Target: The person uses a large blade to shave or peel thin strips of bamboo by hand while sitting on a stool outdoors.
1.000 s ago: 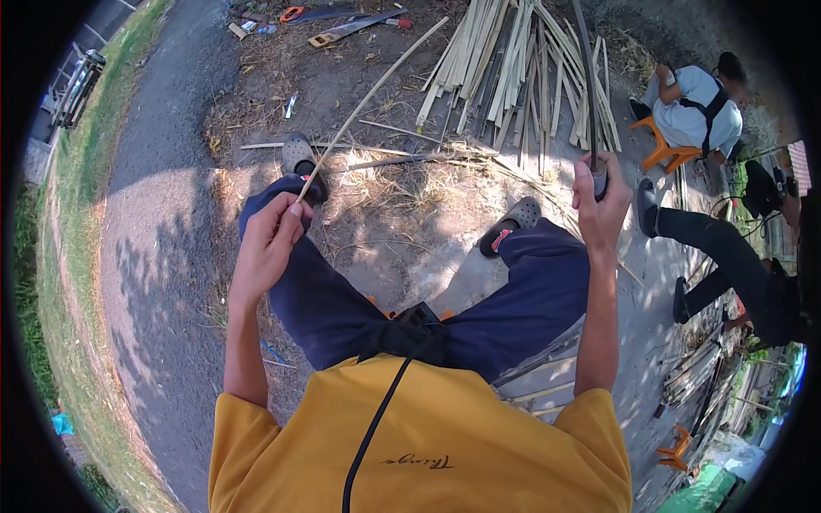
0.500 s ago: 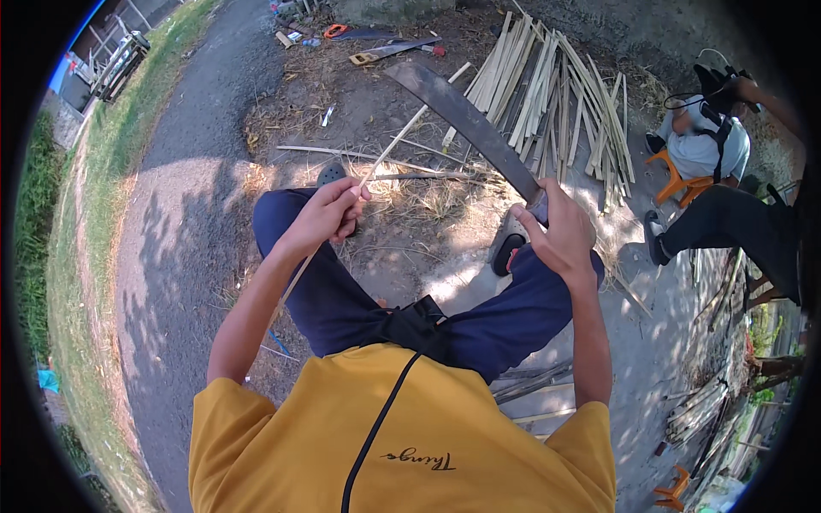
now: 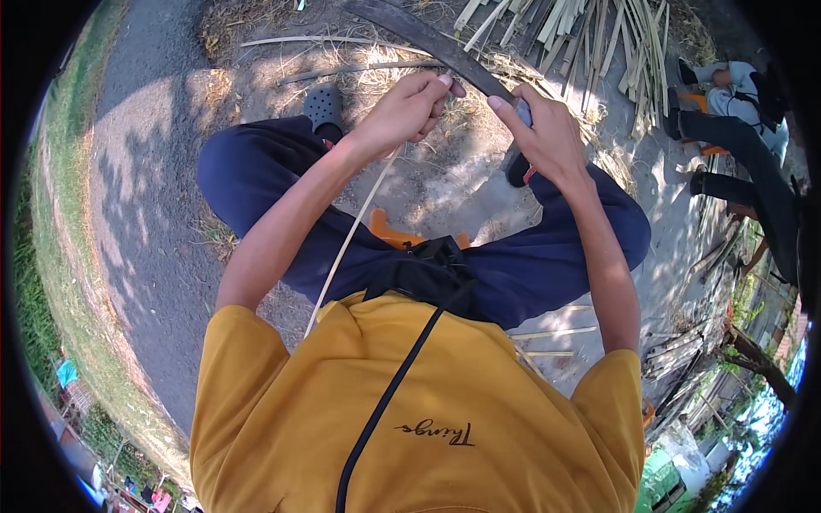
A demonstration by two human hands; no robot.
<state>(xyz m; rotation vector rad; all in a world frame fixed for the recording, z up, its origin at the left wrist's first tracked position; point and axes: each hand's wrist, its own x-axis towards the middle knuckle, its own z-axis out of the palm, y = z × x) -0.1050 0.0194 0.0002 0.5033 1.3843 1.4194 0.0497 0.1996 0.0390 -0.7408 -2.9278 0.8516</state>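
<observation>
My left hand (image 3: 410, 109) is closed around a thin pale strip, seemingly bamboo (image 3: 357, 224), which slants down past my thigh toward my shirt. In my right hand (image 3: 547, 132) is the handle of a machete (image 3: 428, 43). Its long dark blade runs up and to the left, passing just beyond my left fingertips. Whether the blade touches the strip there I cannot tell. The strip's upper end is hard to make out near the blade.
An orange stool (image 3: 395, 231) is under me. Beyond my feet lie a dark stick (image 3: 359, 70), a long pale strip (image 3: 316, 39) and a pile of split strips (image 3: 590, 43). Another person (image 3: 753, 111) is at the right. A paved path (image 3: 145, 171) runs along the left.
My left hand has moved right, close to the machete blade, drawing the strip with it. The view has tilted lower, and the saws at the far side are out of view.
</observation>
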